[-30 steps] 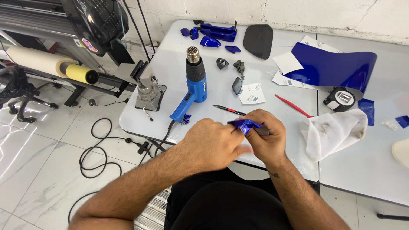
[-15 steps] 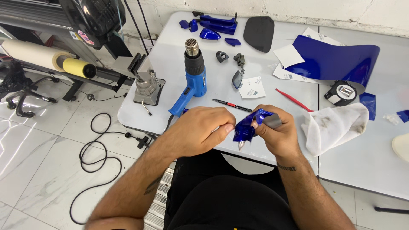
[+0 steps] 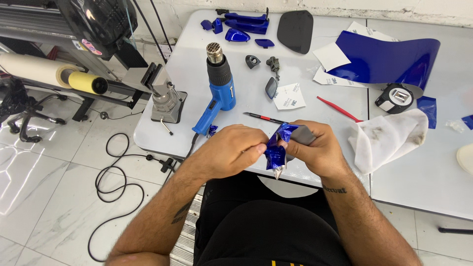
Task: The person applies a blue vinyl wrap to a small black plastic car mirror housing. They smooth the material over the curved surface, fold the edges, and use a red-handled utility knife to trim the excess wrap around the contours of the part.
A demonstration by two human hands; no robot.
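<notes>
My right hand (image 3: 315, 150) grips a small grey part (image 3: 303, 134) that is partly wrapped in glossy blue film (image 3: 277, 150). My left hand (image 3: 231, 150) pinches a crumpled flap of that film between thumb and fingers, right beside the part. Both hands hover over the near edge of the white table (image 3: 162, 133), above my lap. A loose end of film hangs down below my fingers.
On the table lie a blue heat gun (image 3: 220, 91), a thin red-and-black knife (image 3: 263, 118), a red stick tool (image 3: 339, 109), a curled blue film sheet (image 3: 387, 61), a dirty white cloth (image 3: 389, 138), a tape measure (image 3: 396, 97) and several blue and dark small parts. A black cable (image 3: 118, 177) loops on the floor.
My hands have shifted slightly with the wrapped part. The blue film is more pulled and crumpled around it, with a flap now hanging below my fingers.
</notes>
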